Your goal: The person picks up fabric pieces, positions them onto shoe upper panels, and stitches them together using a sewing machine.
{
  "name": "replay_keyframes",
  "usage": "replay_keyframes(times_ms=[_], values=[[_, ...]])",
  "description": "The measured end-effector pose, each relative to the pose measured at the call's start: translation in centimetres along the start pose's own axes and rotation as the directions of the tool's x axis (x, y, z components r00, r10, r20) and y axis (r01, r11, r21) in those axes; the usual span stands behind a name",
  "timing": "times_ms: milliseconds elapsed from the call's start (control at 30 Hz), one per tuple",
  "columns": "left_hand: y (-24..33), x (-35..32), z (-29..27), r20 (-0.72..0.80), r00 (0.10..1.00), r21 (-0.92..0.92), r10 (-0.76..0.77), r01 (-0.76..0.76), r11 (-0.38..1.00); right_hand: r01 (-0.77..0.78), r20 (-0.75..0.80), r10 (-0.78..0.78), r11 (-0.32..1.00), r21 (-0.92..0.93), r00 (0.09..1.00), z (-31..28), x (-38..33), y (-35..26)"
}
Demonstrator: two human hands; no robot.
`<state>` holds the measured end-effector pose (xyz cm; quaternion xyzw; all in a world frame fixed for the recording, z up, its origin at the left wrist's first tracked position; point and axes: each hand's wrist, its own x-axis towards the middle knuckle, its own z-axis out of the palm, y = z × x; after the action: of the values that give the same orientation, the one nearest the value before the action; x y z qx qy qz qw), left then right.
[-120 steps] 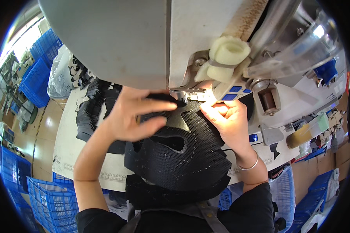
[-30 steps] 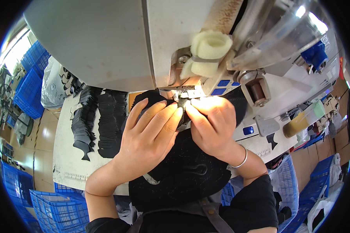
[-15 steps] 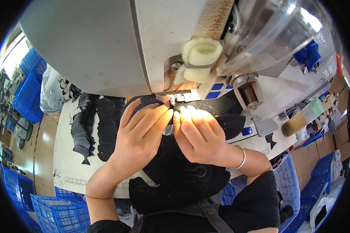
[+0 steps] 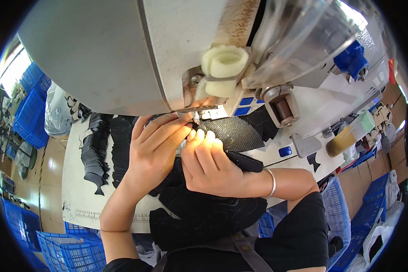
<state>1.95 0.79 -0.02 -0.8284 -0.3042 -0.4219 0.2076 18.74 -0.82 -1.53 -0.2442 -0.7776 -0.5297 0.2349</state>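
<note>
Right in front of the sewing machine's lit needle area, a black mesh fabric piece lies on the bed. My left hand is closed, its fingertips pinching the fabric just left of the needle. My right hand, with a silver bangle on its wrist, pinches the same piece slightly nearer to me. The fingertips of both hands almost meet. A folded black part of the piece shows beyond my right hand. More black fabric with pale stitch lines hangs over the table's front edge onto my lap.
Rows of stacked black cut pieces lie at left on the white table. The machine head looms above my hands. A brown thread spool and a jar of yellowish liquid stand right. Blue crates surround the table.
Both hands have shifted a little left, the right one also nearer to me. The mesh fabric has turned, with more of its surface showing right of the needle. The view has shifted slightly.
</note>
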Motion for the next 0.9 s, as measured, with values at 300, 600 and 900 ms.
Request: replay_keyframes(times_ms=[300,600,900], values=[[-0.8,-0.3,1.1,-0.123,0.992,0.018,0.002,0.000,1.000,-0.086,-0.016,0.087,0.996,0.025,0.996,-0.4,-0.1,-0.6],[-0.4,-0.3,1.4,-0.089,0.996,-0.254,0.012,-0.034,0.967,-0.297,0.346,-0.021,0.467,0.833,0.938,-3.8,-4.4,9.9],[-0.9,-0.1,1.7,-0.098,0.991,-0.205,0.095,-0.114,0.972,-0.076,-0.136,0.201,0.785,0.614,0.970,-1.2,-2.1,3.9]])
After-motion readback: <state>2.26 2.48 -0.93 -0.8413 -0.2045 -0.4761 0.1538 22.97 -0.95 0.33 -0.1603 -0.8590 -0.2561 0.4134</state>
